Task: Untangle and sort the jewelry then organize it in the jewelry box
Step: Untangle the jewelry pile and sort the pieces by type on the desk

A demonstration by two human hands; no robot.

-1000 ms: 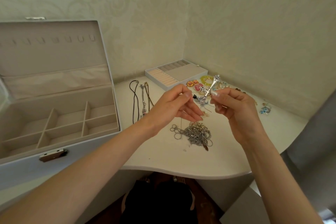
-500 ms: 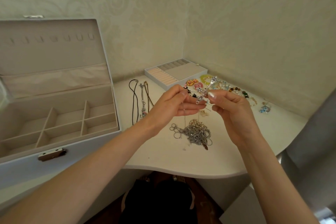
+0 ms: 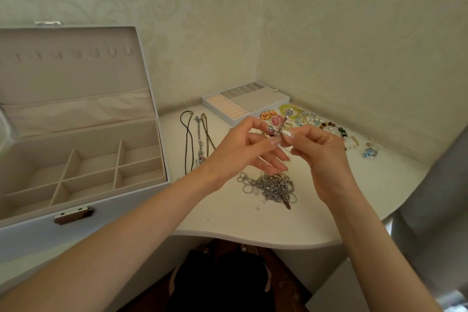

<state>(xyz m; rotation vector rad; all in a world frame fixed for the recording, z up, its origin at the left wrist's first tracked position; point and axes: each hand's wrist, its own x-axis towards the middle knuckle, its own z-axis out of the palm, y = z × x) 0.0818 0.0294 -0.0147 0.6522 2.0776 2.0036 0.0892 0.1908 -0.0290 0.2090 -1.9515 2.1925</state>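
Observation:
Both hands are raised above the white table. My left hand and my right hand pinch a small silver charm piece between their fingertips. A thin chain hangs from it toward a tangled silver pile lying on the table below. The open jewelry box stands at the left with bare beige compartments. Three necklaces lie stretched out side by side next to the box.
A removable ring tray sits in the back corner. Coloured earrings and beaded bracelets are spread along the right wall, with a blue piece further right. The table's curved front edge is near my lap.
The hands stay together over the pile. The silver piece was tipped down half a second ago and is raised and angled up again; fingers have shifted slightly on it.

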